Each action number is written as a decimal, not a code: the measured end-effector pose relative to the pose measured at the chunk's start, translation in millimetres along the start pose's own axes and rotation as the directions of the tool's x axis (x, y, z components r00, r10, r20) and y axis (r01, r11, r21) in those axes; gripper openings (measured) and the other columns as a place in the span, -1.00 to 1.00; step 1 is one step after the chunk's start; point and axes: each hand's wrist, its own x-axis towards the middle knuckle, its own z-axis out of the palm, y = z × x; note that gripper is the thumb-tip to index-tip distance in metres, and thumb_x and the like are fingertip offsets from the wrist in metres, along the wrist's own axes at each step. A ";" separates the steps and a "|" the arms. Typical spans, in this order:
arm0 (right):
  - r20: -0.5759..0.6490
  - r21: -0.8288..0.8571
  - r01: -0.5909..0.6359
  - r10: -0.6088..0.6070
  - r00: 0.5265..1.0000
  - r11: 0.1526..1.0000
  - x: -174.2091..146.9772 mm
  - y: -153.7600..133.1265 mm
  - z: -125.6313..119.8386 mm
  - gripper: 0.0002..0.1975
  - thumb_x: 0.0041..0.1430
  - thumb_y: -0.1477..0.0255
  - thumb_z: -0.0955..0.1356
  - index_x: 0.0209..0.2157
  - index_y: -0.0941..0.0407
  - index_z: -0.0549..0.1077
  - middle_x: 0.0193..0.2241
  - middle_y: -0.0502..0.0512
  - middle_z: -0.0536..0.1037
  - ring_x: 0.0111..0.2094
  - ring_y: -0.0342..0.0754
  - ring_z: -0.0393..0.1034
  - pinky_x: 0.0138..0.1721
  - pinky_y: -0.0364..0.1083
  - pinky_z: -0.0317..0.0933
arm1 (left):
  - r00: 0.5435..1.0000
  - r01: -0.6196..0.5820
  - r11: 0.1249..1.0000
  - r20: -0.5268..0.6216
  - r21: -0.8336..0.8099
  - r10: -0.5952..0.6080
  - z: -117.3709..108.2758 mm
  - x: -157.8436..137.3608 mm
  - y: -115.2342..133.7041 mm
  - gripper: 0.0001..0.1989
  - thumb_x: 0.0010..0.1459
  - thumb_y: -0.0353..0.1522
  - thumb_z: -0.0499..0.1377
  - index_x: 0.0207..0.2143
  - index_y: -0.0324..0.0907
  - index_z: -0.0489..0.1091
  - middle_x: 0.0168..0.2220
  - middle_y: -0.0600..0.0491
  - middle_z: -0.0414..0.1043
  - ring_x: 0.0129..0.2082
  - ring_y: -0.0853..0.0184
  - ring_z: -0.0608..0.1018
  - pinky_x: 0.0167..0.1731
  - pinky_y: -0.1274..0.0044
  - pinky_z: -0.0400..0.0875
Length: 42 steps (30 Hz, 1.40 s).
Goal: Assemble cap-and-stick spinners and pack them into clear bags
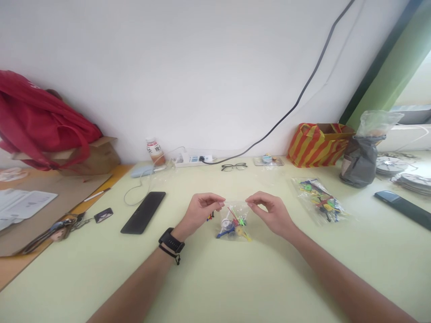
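Note:
A small clear plastic bag of colourful plastic pieces hangs low over the table's middle, upright between my hands. Inside are blue, white, red, green and yellow parts. My left hand, with a black watch on the wrist, pinches the bag's upper left corner. At the upper right corner, the thumb and forefinger of my right hand are pinched together too. Some small coloured pieces show just behind my left fingers, partly hidden.
To the right lies a larger clear bag of similar pieces, near a striped bag and a grey bag. A black phone lies left. Glasses and a power strip are at the back, with a bottle.

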 end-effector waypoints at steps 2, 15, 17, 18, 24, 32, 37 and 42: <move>0.004 0.036 0.017 -0.018 1.000 0.999 0.4 1.0 -0.8 -0.88 0.28 0.34 0.41 -0.26 0.02 0.63 -0.29 0.11 0.63 -0.23 0.06 0.53 -0.16 0.04 0.39 | 1.000 -0.004 1.000 -0.003 -0.017 0.004 -0.2 -0.2 0.0 -0.84 0.10 -0.30 0.42 -0.28 -0.18 0.68 -0.33 -0.02 0.63 -0.37 0.35 0.56 -0.38 0.56 0.43; 0.125 -0.129 -0.091 0.107 0.986 0.987 -0.8 -12.5 0.5 -0.80 0.31 0.28 0.38 -0.26 0.06 0.63 -0.32 0.07 0.68 -0.29 0.00 0.53 -0.25 -0.05 0.38 | 0.985 -0.157 0.958 0.101 0.240 0.136 7.1 -3.9 10.5 -0.79 0.24 -0.24 0.33 -0.24 -0.21 0.62 -0.29 -0.01 0.62 -0.31 0.33 0.55 -0.30 0.52 0.42; 0.098 -0.158 -0.080 0.096 0.991 0.984 -1.0 -12.7 0.8 -0.81 0.30 0.30 0.38 -0.26 0.06 0.64 -0.35 0.06 0.68 -0.31 -0.01 0.52 -0.29 -0.07 0.37 | 0.981 -0.186 0.925 0.110 0.332 0.158 6.7 -4.0 10.6 -0.80 0.29 -0.24 0.28 -0.26 -0.19 0.60 -0.33 0.02 0.61 -0.34 0.36 0.53 -0.34 0.54 0.37; 0.086 -0.165 -0.075 0.090 0.992 0.983 -1.1 -12.7 0.8 -0.82 0.30 0.31 0.39 -0.27 0.06 0.64 -0.36 0.05 0.68 -0.32 -0.01 0.52 -0.30 -0.08 0.36 | 0.982 -0.185 0.918 0.111 0.350 0.156 6.4 -4.1 10.4 -0.80 0.30 -0.24 0.27 -0.25 -0.19 0.60 -0.36 0.04 0.60 -0.36 0.37 0.52 -0.36 0.55 0.36; 0.101 -0.131 -0.056 0.070 0.992 0.990 -1.0 -12.4 -2.4 -0.86 0.26 0.39 0.41 -0.25 0.04 0.67 -0.31 0.05 0.70 -0.31 -0.02 0.54 -0.30 -0.08 0.37 | 0.992 -0.089 0.988 0.098 0.123 0.077 6.1 -4.6 6.8 -0.80 0.20 -0.25 0.36 -0.28 -0.22 0.61 -0.36 0.01 0.60 -0.39 0.36 0.54 -0.35 0.54 0.46; 0.104 0.010 0.010 -0.011 0.994 1.000 -1.6 -5.7 -4.3 -0.82 0.17 0.52 0.41 -0.27 0.04 0.70 -0.36 0.07 0.65 -0.32 -0.02 0.52 -0.27 -0.07 0.35 | 0.991 -0.094 0.995 0.099 0.036 0.090 6.3 -5.3 9.0 -0.79 0.15 -0.27 0.41 -0.40 -0.25 0.60 -0.45 0.02 0.56 -0.42 0.37 0.53 -0.37 0.55 0.44; 0.116 -0.020 0.064 -0.062 0.991 0.998 -1.9 -11.6 -4.4 -0.86 0.21 0.47 0.42 -0.29 0.05 0.69 -0.33 0.09 0.61 -0.31 -0.03 0.50 -0.28 -0.07 0.35 | 0.988 -0.026 1.000 0.149 0.000 0.026 8.7 -6.3 12.2 -0.74 0.11 -0.28 0.43 -0.18 -0.21 0.62 -0.24 -0.04 0.63 -0.24 0.29 0.63 -0.17 0.48 0.53; 0.201 -0.034 -0.048 0.054 0.978 0.998 -1.7 -22.4 -3.7 -0.79 0.31 0.31 0.40 -0.09 0.06 0.61 -0.26 0.10 0.61 -0.26 -0.02 0.48 -0.25 -0.07 0.34 | 0.982 -0.061 0.995 0.182 0.075 0.047 13.5 -9.4 13.7 -0.80 0.15 -0.26 0.41 -0.25 -0.22 0.64 -0.26 -0.06 0.64 -0.26 0.27 0.62 -0.20 0.48 0.52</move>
